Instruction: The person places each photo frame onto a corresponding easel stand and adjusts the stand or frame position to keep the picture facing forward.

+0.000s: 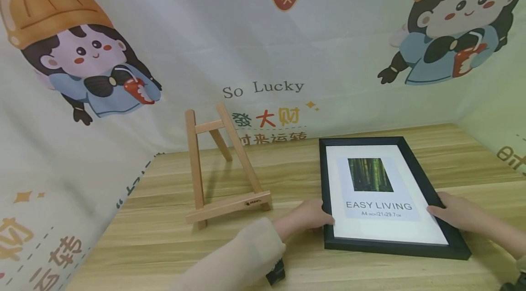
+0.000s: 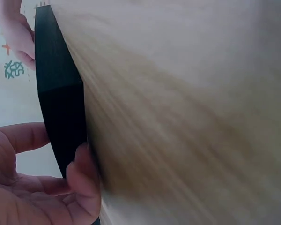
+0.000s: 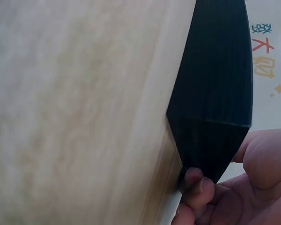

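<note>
A black picture frame (image 1: 394, 250) lies face up at the right of the table, its white insert (image 1: 382, 227) showing a bamboo photo and the words "EASY LIVING". My left hand (image 1: 310, 214) grips its left side near the front corner, thumb over the top edge. On the opposite side my right hand (image 1: 460, 212) holds the right border in the same way. Both wrist views show fingertips curled against the underside of the frame (image 2: 61, 112), close to the tabletop. Left of the frame, a small wooden easel (image 1: 197, 167) stands upright, touched by neither hand.
The wood-grain table (image 1: 156, 245) extends around the easel and frame. A white printed cloth (image 1: 197, 30) with cartoon figures and lettering hangs behind and along both sides. A dark strap (image 1: 276, 272) shows below the left sleeve (image 1: 242, 254).
</note>
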A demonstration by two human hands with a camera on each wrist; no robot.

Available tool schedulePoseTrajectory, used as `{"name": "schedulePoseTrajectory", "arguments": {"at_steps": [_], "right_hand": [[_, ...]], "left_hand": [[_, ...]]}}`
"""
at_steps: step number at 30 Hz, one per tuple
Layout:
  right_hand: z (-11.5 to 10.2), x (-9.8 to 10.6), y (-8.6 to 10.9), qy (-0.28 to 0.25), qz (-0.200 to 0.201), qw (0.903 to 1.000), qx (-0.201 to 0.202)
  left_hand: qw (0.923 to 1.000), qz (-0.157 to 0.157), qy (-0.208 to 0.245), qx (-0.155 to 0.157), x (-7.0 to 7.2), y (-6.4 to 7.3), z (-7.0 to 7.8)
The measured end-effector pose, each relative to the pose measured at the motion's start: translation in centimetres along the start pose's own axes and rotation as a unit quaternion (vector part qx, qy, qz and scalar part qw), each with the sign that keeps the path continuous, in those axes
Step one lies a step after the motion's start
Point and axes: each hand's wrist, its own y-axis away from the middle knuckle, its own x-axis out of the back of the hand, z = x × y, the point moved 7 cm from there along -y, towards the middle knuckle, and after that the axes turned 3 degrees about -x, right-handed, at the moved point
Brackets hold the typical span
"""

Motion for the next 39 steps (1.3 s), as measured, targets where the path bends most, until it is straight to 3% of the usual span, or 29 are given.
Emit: {"name": "schedulePoseTrajectory", "arguments": {"at_steps": [12,18,32,39], "right_hand": [[0.7,-0.3,-0.4,-0.004,0.008,0.9999,0.009],[0.7,-0.2,-0.2,0.001,0.012,0.9999,0.012],[0.7,0.0,0.1,0.005,0.021,0.9997,0.011],[0.4,0.5,0.2,-0.001,0.032,0.9990,0.032]], "left_hand": [[0.9991,0.026,0.034,-0.008,0.2,0.4,0.0],[0.9980,0.024,0.059,0.001,0.1,0.5,0.1],[0.9980,0.005,0.062,0.013,0.2,1.0,0.4],[0.9965,-0.003,0.082,0.020,0.2,1.1,0.4]]}}
